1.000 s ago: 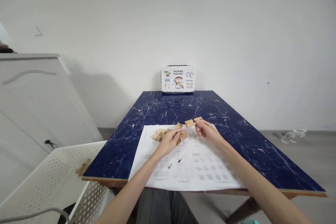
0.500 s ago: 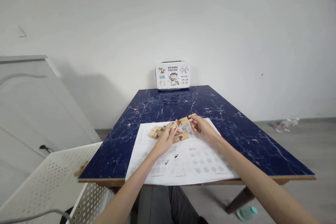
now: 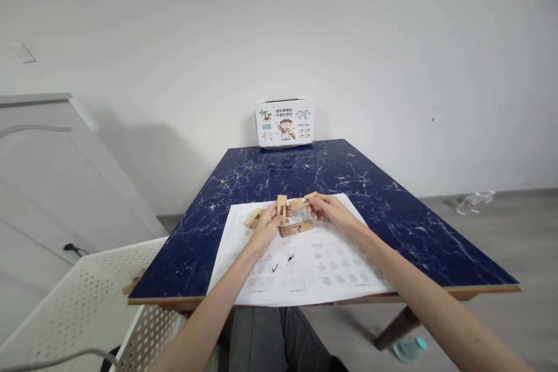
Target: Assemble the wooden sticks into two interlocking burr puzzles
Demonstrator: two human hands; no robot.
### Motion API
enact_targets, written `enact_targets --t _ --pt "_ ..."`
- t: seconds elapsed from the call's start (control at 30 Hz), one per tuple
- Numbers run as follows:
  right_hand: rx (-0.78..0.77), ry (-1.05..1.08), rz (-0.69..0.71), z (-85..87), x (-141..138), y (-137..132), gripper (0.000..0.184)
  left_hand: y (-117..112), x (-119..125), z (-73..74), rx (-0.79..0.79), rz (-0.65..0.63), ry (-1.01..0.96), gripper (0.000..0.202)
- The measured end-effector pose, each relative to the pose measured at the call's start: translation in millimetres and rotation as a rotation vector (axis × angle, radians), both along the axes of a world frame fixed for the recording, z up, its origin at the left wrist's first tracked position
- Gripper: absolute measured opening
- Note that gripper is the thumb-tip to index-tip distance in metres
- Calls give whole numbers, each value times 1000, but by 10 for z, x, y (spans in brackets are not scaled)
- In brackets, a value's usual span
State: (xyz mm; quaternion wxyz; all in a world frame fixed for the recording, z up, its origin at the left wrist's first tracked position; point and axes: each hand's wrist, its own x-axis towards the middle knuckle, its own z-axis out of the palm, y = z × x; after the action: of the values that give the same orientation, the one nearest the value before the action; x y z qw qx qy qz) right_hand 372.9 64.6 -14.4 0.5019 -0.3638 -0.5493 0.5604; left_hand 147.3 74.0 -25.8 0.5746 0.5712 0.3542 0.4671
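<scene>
My left hand (image 3: 267, 226) is closed on a slotted wooden block (image 3: 281, 207), held nearly upright above the sheet. My right hand (image 3: 328, 208) pinches a notched wooden block (image 3: 300, 203), which lies at a slant with its left end close to the first block; whether the two touch I cannot tell. Another wooden block (image 3: 300, 227) with a cut-out lies on the printed paper sheet (image 3: 305, 273), just below the hands. Beside my left hand sit more wooden pieces (image 3: 251, 220), partly hidden behind the fingers.
The sheet lies on a blue marbled table (image 3: 279, 171). A white printed case (image 3: 285, 123) stands at its far edge against the wall. To the left is a white perforated basket (image 3: 87, 279) with a wooden piece (image 3: 133, 283). A capped bottle (image 3: 410, 349) is under the table.
The left block has turned from a slant to nearly upright. My right hand has shifted slightly left and down, bringing its block nearer my left hand.
</scene>
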Motion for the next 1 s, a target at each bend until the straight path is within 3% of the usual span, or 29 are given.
enact_targets --t 0.2,0.53,1.0 --pt "112 -129 41 48 -68 -59 45 -12 15 0 57 -23 -36 46" --pt "309 -490 -197 27 -111 -85 50 -12 5 -27 92 -33 -12 57" --pt "288 -504 -270 36 -181 -180 50 -89 6 42 188 -71 138 71"
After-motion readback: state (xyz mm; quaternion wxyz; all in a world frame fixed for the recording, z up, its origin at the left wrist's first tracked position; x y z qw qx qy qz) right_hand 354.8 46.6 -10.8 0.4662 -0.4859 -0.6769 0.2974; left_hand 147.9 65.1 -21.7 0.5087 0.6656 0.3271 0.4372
